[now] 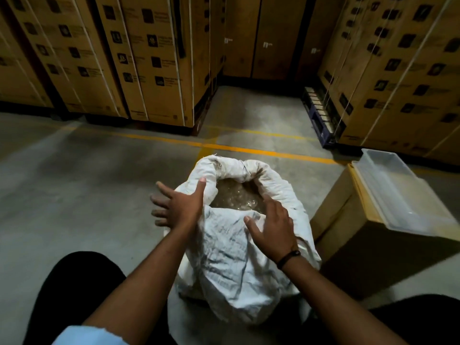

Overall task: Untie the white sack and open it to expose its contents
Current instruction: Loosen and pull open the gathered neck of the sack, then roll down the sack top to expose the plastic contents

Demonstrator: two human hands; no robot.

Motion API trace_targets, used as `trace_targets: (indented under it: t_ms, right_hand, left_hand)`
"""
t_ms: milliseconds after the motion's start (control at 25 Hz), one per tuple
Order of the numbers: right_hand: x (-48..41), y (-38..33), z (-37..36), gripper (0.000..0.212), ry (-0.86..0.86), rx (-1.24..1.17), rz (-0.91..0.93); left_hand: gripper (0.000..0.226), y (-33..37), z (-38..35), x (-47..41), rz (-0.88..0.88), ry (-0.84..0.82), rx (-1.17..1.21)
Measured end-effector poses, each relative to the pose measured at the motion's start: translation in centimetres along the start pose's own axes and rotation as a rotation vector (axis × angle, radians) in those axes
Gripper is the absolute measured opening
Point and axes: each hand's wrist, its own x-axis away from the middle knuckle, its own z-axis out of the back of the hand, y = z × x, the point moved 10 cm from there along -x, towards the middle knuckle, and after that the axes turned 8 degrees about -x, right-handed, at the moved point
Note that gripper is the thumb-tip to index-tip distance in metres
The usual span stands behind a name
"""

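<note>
A white woven sack (pixel 234 260) stands on the concrete floor between my knees. Its mouth is open, with the rim rolled outward, and shiny clear-wrapped contents (pixel 236 197) show inside. My left hand (pixel 179 205) lies flat against the sack's left rim, fingers spread and thumb on the rolled edge. My right hand (pixel 271 225) rests palm-down on the near right part of the rim, fingers apart, with a dark band on its wrist. Neither hand is closed around anything.
A cardboard box (pixel 361 247) stands right of the sack with a clear plastic tray (pixel 398 195) on top. Tall stacked cartons (pixel 154 58) line the back left and cartons (pixel 398 70) the back right. A yellow floor line (pixel 249 149) runs behind the sack.
</note>
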Motion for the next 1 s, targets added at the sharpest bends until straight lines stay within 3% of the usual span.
trace_targets:
  t_ms: [200,320,400,480,600,720,760,880,1000]
  right_hand:
    - [5.1,1.1,1.7,0.084,0.178,0.107,-0.208]
    - [9.0,6.9,3.6,0.102,0.365,-0.162,-0.758]
    - [13.4,10.9,2.5,0.121,0.436,-0.486,-1.187]
    - [16.1,12.8,0.6,0.135,0.374,-0.707,-1.399]
    - [15.0,12.2,-0.5,0.144,0.254,-0.797,-1.355]
    - [12.1,10.4,-2.2,0.144,0.259,-1.086,-1.289]
    - [11.3,9.1,-2.7,0.134,0.252,-1.219,-1.275]
    - [5.4,5.0,0.2,0.049,0.232,-1.762,-0.924]
    - [1.4,4.5,4.5,0.048,0.327,-2.015,-0.651]
  left_hand:
    - [0.147,-6.9,-5.0,7.1,0.456,-0.294,0.396]
    - [0.151,-10.6,-10.8,7.1,0.56,-0.566,0.58]
    - [0.129,-12.1,-13.0,6.1,0.535,-0.681,0.696]
    - [0.088,-9.9,-11.3,7.2,0.433,-0.725,0.824]
    - [0.055,-4.1,-5.0,10.7,0.247,-0.716,1.106]
    - [0.049,-2.4,-3.7,10.1,0.181,-0.72,1.369]
    - [0.051,-2.7,-3.6,9.4,0.186,-0.693,1.4]
    - [0.054,-4.0,-3.7,7.7,0.195,-0.584,1.48]
    - [0.058,-5.2,-3.9,5.3,0.257,-0.501,1.504]
